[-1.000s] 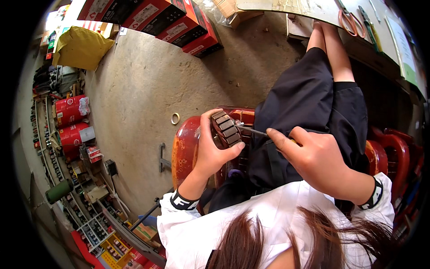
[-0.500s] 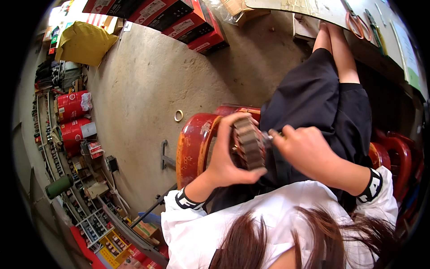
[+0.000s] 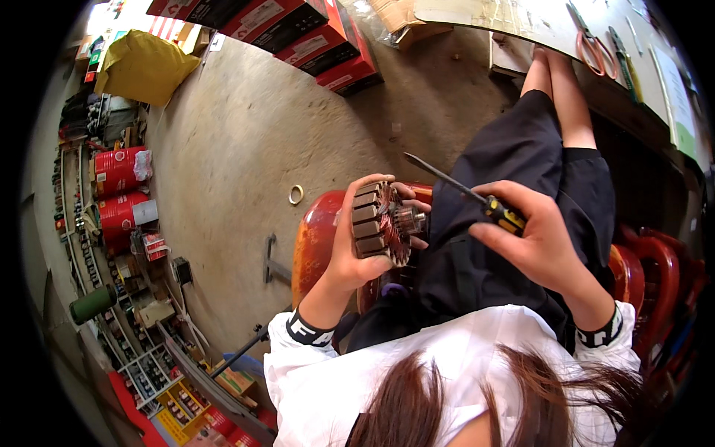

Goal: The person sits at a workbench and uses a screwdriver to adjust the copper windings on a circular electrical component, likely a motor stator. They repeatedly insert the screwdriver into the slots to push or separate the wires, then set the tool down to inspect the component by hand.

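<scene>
My left hand (image 3: 346, 257) is closed round a motor armature (image 3: 370, 221), with the thumb below and fingers over its far side. Dark slotted metal makes up its rim, copper windings show on the face, and a ridged metal hub sticks out toward the right. A screwdriver (image 3: 505, 215) with a black and yellow handle is gripped in my right hand (image 3: 540, 249). Its dark shaft slants up and left, and the tip stands in the air above the armature, apart from it. Both hands are over my lap, by the dark clothing (image 3: 506, 164).
A worn red-brown wooden chair (image 3: 316, 235) is beside my left hand. On the floor lie a tan ring (image 3: 296, 194) and stacked red and black boxes (image 3: 350, 71). Scissors (image 3: 593, 52) rest on the table (image 3: 491, 16) at upper right. Shelves with red drums (image 3: 119, 170) line the left.
My right hand has drawn back to the right from the armature, and the screwdriver's shaft now shows. The armature has turned, so its windings and hub face more into view.
</scene>
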`<state>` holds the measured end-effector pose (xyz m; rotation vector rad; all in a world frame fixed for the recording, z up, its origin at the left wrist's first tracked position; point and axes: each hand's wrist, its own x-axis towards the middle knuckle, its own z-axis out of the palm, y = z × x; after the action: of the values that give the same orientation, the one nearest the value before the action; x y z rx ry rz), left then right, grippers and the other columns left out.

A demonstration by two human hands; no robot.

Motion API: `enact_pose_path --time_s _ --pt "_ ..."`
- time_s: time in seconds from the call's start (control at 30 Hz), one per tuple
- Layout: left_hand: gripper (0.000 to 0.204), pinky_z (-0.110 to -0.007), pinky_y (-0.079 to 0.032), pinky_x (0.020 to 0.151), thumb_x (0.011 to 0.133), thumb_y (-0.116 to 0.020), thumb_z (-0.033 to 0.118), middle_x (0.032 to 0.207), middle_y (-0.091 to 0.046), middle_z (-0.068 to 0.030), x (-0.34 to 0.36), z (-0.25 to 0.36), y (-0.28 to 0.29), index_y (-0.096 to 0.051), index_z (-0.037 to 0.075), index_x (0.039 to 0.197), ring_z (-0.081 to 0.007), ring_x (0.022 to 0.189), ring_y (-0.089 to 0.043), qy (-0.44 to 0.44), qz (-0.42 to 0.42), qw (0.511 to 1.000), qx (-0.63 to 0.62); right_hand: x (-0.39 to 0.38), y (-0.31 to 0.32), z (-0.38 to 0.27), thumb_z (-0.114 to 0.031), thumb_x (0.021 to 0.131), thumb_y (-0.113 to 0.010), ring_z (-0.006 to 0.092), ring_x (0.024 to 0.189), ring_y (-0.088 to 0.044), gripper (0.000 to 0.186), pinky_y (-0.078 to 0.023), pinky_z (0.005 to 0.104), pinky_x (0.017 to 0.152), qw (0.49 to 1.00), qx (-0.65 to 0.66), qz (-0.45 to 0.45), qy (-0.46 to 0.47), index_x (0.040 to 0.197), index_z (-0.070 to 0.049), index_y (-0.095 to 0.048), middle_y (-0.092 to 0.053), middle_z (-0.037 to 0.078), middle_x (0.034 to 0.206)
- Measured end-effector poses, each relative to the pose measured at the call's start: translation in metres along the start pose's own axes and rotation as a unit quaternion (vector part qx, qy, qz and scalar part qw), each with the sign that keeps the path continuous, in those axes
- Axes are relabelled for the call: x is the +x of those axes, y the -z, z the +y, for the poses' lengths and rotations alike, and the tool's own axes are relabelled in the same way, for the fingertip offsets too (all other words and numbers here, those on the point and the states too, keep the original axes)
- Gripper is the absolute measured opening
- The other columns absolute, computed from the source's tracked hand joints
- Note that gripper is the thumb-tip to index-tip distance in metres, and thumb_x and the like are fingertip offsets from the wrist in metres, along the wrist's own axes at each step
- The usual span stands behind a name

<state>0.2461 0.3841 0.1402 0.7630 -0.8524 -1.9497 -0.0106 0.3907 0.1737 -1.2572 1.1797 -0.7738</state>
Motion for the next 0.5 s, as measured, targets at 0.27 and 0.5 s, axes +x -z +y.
enact_pose_path --time_s 0.27,0.5 --pt "0.097 -0.047 -0.057 0.088 0.063 -0.083 0.022 0.130 -0.048 -0.0179 0.003 0.004 -0.009 -0.028 0.004 0.141 -0.0323 0.119 -0.055 0.054 -0.014 0.998 0.037 0.021 -0.045 0.011 -0.003 0.082 -0.073 0.0046 0.084 -0.059 0.031 -0.049 0.0207 0.074 0.952 0.304 -0.044 0.001 0.111 0.004 -0.063 -0.067 0.002 0.095" --pt "0.099 -0.044 -0.057 0.087 0.061 -0.083 0.024 0.129 -0.048 -0.0161 -0.001 0.006 -0.006 -0.027 0.003 0.140 -0.0266 0.113 -0.057 0.079 -0.017 0.995 0.063 0.026 -0.049 0.010 0.000 0.087 -0.069 0.0041 0.087 -0.060 0.024 -0.049 0.0203 0.076 0.956 0.286 -0.071 0.002 0.110 0.002 -0.066 -0.068 0.002 0.097"
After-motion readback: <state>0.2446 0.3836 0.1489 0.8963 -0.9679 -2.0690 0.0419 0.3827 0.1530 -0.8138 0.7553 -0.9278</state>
